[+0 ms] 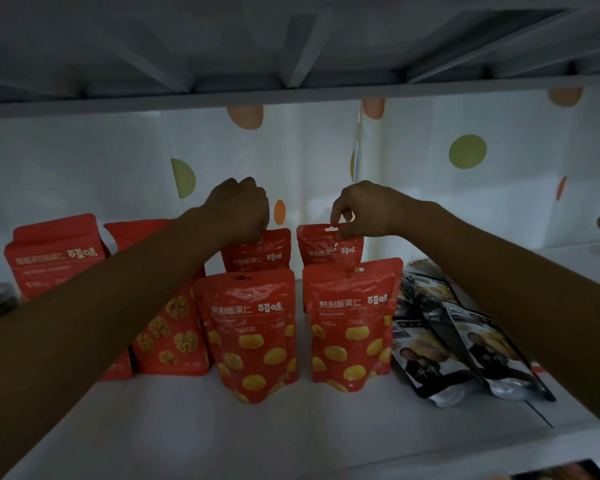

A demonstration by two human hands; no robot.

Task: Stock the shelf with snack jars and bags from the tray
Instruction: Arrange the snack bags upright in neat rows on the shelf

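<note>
Both arms reach deep into a white shelf (pixel 291 431). My left hand (pixel 241 207) pinches the top edge of a red chestnut bag (pixel 260 254) standing in the back row. My right hand (pixel 364 209) pinches the top edge of a second red chestnut bag (pixel 326 249) beside it. Two more red chestnut bags stand upright in front, one on the left (pixel 250 337) and one on the right (pixel 352 327). The lower parts of the back bags are hidden behind the front ones.
Red walnut bags (pixel 170 334) and a larger red bag (pixel 54 258) stand to the left. Several black and silver bags (pixel 465 337) lie flat on the right. The upper shelf's underside (pixel 291 46) hangs low overhead. A spotted white backdrop (pixel 465 157) closes the rear.
</note>
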